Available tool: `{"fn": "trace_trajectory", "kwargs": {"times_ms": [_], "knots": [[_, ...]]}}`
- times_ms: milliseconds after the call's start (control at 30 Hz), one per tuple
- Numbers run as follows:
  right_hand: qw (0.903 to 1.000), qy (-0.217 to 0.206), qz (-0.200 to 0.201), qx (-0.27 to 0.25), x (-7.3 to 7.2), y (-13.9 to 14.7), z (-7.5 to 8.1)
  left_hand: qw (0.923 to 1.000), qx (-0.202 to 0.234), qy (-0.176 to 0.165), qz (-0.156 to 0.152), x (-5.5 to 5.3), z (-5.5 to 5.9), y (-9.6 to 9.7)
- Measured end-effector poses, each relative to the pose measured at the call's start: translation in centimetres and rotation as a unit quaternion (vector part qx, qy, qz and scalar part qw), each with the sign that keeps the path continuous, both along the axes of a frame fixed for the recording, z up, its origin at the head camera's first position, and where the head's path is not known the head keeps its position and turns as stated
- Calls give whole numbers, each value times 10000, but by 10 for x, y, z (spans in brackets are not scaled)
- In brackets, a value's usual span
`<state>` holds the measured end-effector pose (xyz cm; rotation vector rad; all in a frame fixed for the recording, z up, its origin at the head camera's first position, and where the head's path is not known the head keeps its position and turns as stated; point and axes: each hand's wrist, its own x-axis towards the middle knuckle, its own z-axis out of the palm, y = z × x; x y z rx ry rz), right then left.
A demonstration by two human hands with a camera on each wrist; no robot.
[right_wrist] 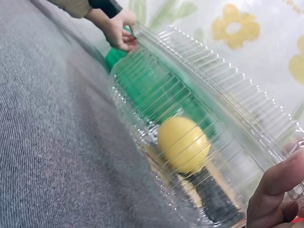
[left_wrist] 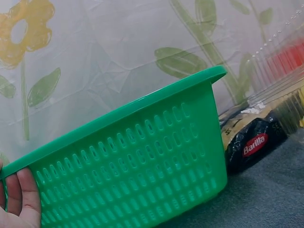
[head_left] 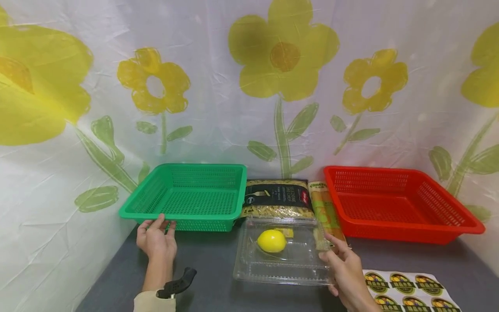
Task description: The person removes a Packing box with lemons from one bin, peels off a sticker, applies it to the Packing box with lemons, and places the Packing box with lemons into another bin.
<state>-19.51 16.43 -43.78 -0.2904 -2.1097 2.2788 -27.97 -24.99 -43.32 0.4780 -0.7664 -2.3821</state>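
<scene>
My left hand (head_left: 157, 238) grips the front rim of a green plastic basket (head_left: 218, 223) near its left corner. In the left wrist view, fingers (left_wrist: 28, 190) lie against the perforated outer wall just under the rim. My right hand (head_left: 345, 268) holds a clear plastic clamshell box (head_left: 288, 273) by its right side. A yellow lemon (head_left: 271, 241) lies inside the box, left of its middle. Through the ribbed plastic in the right wrist view, the lemon (right_wrist: 183, 144) shows in front of the green basket.
Behind the box lies a Barilla pasta bag (head_left: 278, 197). An orange-green packet (head_left: 325, 212) sits beside it, partly covered by the box. A red basket (head_left: 405, 229) stands at the right. A sheet of round stickers (head_left: 403, 284) lies front right on the dark tabletop (head_left: 210, 277). Flowered cloth (head_left: 210, 86) hangs behind.
</scene>
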Motion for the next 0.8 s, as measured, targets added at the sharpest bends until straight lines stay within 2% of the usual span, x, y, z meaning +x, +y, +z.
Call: {"fn": "trace_trajectory", "kwargs": {"times_ms": [200, 433, 600, 800], "knots": [[10000, 34, 9, -7, 0, 0, -6, 10000, -43, 45, -2, 0, 2, -1], [9999, 118, 43, -108, 2, -3, -10, 9983, -532, -58, 243, -2, -1, 3], [9998, 177, 67, 117, 2, -2, -10, 9969, -701, -213, 293, -2, -4, 7], [9975, 275, 113, 644, 2, 3, -10, 9939, -973, -511, 42, 1, -3, 16]]}}
